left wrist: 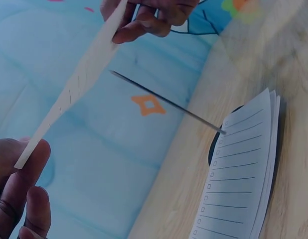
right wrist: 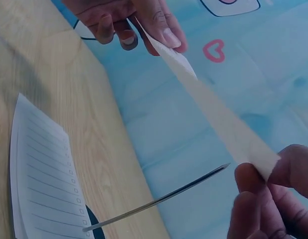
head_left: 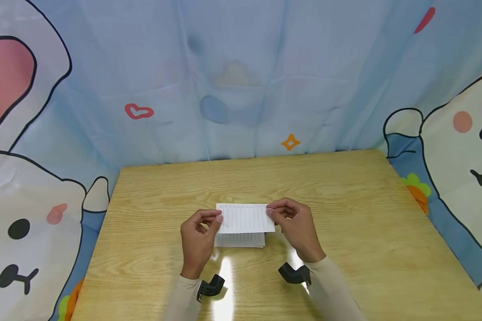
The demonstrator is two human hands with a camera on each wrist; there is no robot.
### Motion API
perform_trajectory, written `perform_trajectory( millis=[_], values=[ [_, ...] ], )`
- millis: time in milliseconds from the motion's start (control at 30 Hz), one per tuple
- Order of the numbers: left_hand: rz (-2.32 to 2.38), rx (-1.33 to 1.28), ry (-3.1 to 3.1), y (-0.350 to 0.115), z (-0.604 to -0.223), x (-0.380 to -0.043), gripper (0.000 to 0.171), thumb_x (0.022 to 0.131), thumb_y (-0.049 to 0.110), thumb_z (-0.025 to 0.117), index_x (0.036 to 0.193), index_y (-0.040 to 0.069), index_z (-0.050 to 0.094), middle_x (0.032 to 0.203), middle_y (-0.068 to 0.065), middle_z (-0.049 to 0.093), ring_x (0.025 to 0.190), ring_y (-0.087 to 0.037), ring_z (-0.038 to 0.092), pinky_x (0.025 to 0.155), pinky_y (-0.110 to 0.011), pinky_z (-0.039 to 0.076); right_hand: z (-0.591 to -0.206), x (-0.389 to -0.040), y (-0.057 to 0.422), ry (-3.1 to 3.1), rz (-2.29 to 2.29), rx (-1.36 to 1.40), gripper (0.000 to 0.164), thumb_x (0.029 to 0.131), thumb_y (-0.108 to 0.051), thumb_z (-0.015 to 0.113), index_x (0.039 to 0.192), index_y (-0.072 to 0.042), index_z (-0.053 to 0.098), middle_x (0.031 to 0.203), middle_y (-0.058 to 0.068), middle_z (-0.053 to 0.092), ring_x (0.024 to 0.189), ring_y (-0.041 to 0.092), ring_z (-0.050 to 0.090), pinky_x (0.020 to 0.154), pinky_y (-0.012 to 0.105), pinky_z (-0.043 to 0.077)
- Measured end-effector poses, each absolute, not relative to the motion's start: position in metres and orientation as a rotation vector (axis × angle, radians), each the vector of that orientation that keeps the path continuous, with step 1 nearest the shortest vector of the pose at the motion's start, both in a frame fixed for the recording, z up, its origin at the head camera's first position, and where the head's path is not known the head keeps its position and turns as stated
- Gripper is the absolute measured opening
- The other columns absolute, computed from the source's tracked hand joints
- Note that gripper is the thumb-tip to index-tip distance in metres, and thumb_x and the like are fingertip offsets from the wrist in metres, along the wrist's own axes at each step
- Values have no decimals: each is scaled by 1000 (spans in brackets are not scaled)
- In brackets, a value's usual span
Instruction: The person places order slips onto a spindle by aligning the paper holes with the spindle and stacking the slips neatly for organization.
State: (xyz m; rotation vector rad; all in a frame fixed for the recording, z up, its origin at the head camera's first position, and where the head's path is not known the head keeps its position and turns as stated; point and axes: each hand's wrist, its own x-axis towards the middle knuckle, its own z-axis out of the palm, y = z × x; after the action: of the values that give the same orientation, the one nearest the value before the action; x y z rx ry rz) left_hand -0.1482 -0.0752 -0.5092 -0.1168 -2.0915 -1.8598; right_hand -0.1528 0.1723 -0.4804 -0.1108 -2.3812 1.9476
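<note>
My left hand (head_left: 197,245) pinches the left end of a white lined paper slip (head_left: 246,218) between thumb and fingers. The slip's other end is pinched by my right hand (head_left: 301,232), so it stretches between both hands above the table. Under it lies a small stack of similar lined slips (head_left: 240,241) with little checkboxes along one edge. A thin pointed metal spike (left wrist: 166,102) rises through this stack from a dark base (left wrist: 212,152), mostly hidden by the paper. In the right wrist view the spike's tip stands close below the held slip (right wrist: 209,109).
The wooden table (head_left: 365,223) extends around the stack on every side. Behind it hangs a light blue curtain (head_left: 241,53) printed with cartoon animals. A black wrist strap mount (head_left: 213,285) sits on the left wrist, another black mount (head_left: 295,273) on the right.
</note>
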Motion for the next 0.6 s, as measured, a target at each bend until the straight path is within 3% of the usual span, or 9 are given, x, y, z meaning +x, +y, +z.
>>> perform_trajectory(
  millis=[167, 400, 600],
  values=[
    [-1851, -98, -2094, -78, -509, -151, 8, 92, 9, 83, 98, 15, 83, 82, -7, 77, 74, -10, 63, 58, -18, 40, -482, -161, 170, -2392, 2008, -153, 14, 96, -15, 80, 102, -3, 77, 85, 5, 75, 75, 24, 67, 60, 26, 52],
    [-1863, -85, -2110, -79, -513, -152, 8, 93, 11, 83, 99, 15, 82, 83, -7, 77, 75, -11, 63, 60, -19, 41, -485, -168, 168, -2361, 2072, -151, 18, 96, -17, 80, 102, -1, 74, 81, 1, 72, 66, 14, 61, 52, 22, 41],
    [-1875, -71, -2111, -79, -513, -152, 8, 93, 11, 83, 99, 15, 82, 84, -7, 77, 76, -11, 64, 59, -18, 41, -487, -171, 168, -2339, 2121, -109, 17, 97, -15, 79, 106, -2, 72, 88, 2, 71, 67, 11, 59, 54, 22, 43]
  ],
)
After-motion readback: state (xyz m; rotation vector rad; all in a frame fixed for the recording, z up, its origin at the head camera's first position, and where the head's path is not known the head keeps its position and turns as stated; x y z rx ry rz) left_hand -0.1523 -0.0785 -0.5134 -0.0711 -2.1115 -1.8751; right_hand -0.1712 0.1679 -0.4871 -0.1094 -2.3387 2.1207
